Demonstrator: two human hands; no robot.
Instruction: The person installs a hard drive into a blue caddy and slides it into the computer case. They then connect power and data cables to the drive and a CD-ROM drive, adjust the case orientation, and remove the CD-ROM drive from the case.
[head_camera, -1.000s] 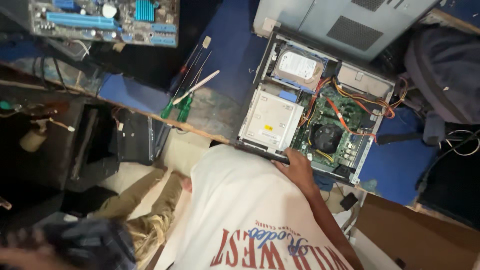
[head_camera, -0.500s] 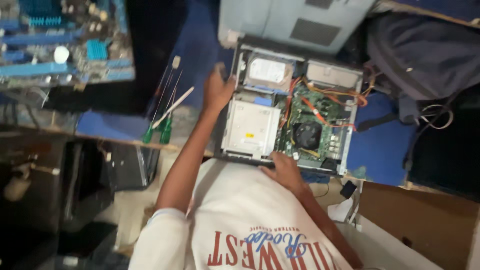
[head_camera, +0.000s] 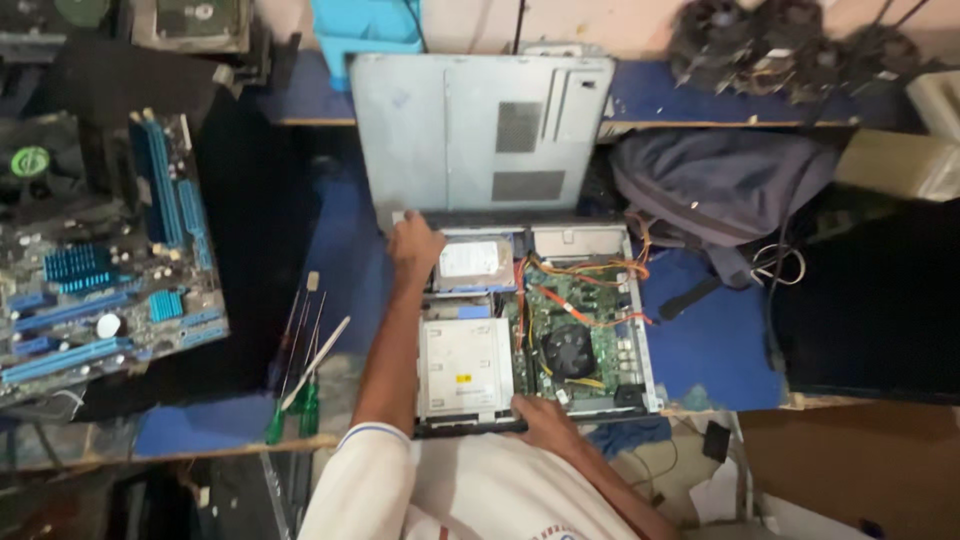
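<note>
An open desktop computer case (head_camera: 640, 330) lies flat on a blue bench, showing a hard drive (head_camera: 475, 260), a silver optical drive (head_camera: 462, 368) and a green motherboard with a black fan (head_camera: 570, 350). My left hand (head_camera: 413, 245) grips the far left corner of the case, beside the hard drive. At the near edge, my right hand (head_camera: 540, 420) holds the case's front rim, just below the motherboard. The grey side panel (head_camera: 480, 140) lies just behind the case.
Several green-handled screwdrivers (head_camera: 300, 385) lie left of the case. A bare blue-slotted motherboard (head_camera: 100, 270) sits at far left. A dark backpack (head_camera: 720, 190) lies to the right, a black monitor (head_camera: 870, 310) beyond it, and a brown cardboard box (head_camera: 850, 470) sits low right.
The view has swung so the case now lies straight ahead. My left hand has moved along the case's left side to the far corner. My right hand stays on the front rim.
</note>
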